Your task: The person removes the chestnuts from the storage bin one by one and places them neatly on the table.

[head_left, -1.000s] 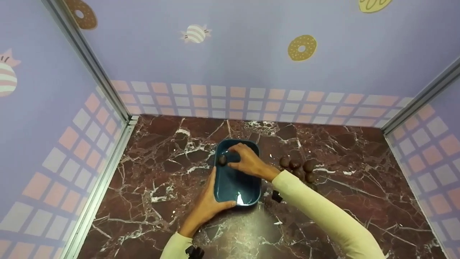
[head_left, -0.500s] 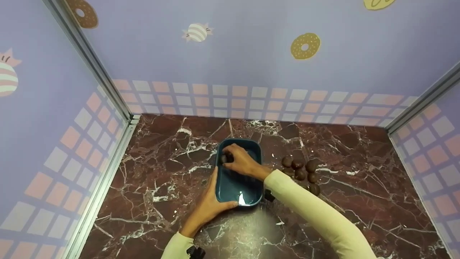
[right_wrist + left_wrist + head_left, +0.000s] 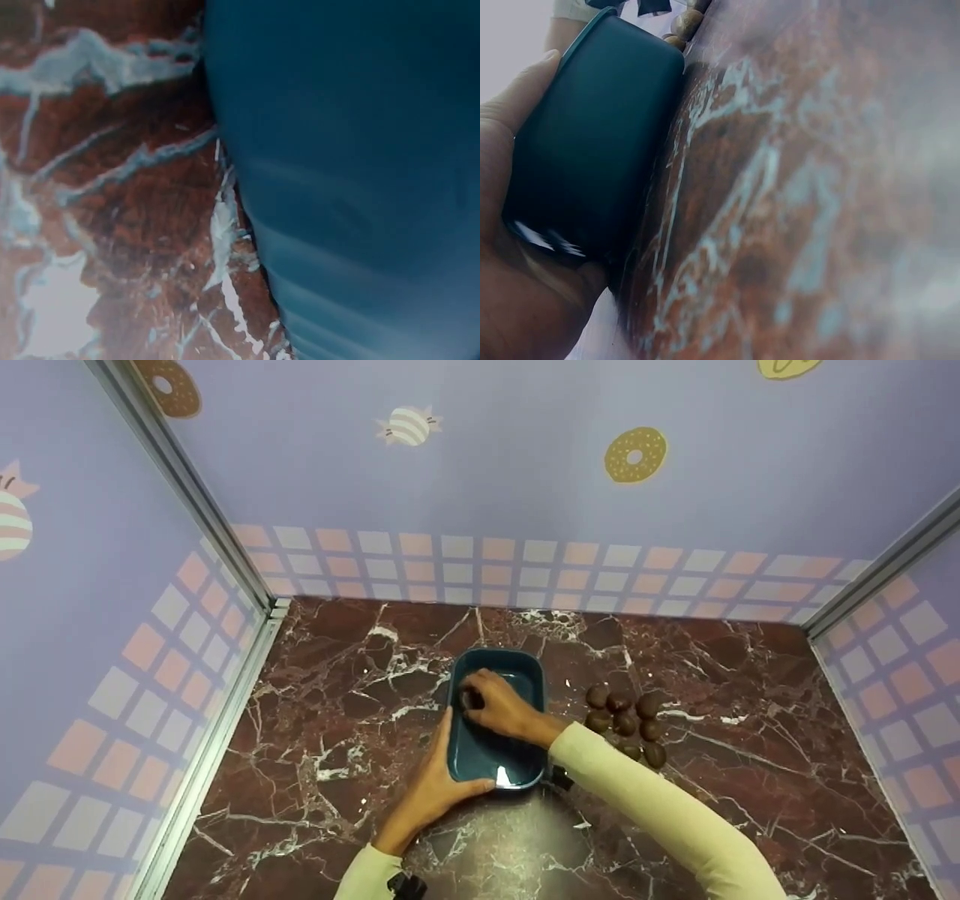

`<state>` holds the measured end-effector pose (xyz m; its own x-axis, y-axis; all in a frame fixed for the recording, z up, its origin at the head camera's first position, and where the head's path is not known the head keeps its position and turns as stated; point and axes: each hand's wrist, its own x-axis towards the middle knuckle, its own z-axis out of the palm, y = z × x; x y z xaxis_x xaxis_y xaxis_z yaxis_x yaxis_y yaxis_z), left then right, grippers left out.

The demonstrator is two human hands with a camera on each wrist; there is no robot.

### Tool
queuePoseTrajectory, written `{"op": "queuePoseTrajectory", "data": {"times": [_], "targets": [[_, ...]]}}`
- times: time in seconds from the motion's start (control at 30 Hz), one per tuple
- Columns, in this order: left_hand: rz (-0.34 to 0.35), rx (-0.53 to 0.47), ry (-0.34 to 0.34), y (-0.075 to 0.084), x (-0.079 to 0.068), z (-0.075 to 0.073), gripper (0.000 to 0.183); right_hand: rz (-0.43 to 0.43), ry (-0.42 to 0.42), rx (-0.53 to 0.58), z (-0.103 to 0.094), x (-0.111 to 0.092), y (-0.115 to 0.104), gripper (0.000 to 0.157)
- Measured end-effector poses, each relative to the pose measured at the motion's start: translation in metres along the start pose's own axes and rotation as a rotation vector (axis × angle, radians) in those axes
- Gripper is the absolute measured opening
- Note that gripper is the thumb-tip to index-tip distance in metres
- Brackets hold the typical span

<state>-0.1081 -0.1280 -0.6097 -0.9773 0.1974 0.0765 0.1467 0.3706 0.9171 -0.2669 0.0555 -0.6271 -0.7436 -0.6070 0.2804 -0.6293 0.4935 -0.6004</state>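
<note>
A deep blue rectangular dish (image 3: 499, 746) stands on the marbled surface. My left hand (image 3: 435, 787) holds its near left corner, thumb along the near rim and fingers along the left side; the left wrist view shows this hand (image 3: 525, 262) against the dish's outer wall (image 3: 600, 127). Inside the dish, by its left wall, my right hand (image 3: 502, 705) has its fingers curled about a round dark brown ball (image 3: 471, 699), partly hidden by them. Only the dish's blue wall (image 3: 352, 165) fills the right wrist view; no fingers show there.
Several round brown balls (image 3: 624, 724) lie clustered to the right of the dish, partly behind the right sleeve (image 3: 645, 787). The marbled surface (image 3: 360, 660) is bounded by a purple back wall (image 3: 495, 472) and side walls.
One second ago the right fingers were spread apart beside the ball in the dish; they have moved left and closed about it. The left hand and dish have stayed in place.
</note>
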Motion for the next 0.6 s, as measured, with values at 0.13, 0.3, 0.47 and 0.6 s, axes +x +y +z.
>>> {"op": "queuePoseTrajectory", "data": {"times": [0.13, 0.3, 0.47, 0.6], "targets": [[-0.004, -0.019, -0.002, 0.000, 0.001, 0.001, 0.142, 0.001, -0.022, 0.011, -0.034, -0.010, -0.041, 0.039], [-0.004, -0.041, -0.004, 0.000, 0.001, 0.001, 0.142, 0.014, -0.011, -0.021, -0.053, -0.020, -0.052, 0.039], [-0.021, -0.056, -0.014, 0.001, 0.000, 0.000, 0.144, 0.005, 0.010, 0.022, -0.069, -0.032, -0.052, 0.041], [-0.036, -0.041, -0.011, 0.001, 0.000, 0.000, 0.145, 0.003, 0.048, 0.066, -0.084, -0.044, -0.050, 0.043]]}}
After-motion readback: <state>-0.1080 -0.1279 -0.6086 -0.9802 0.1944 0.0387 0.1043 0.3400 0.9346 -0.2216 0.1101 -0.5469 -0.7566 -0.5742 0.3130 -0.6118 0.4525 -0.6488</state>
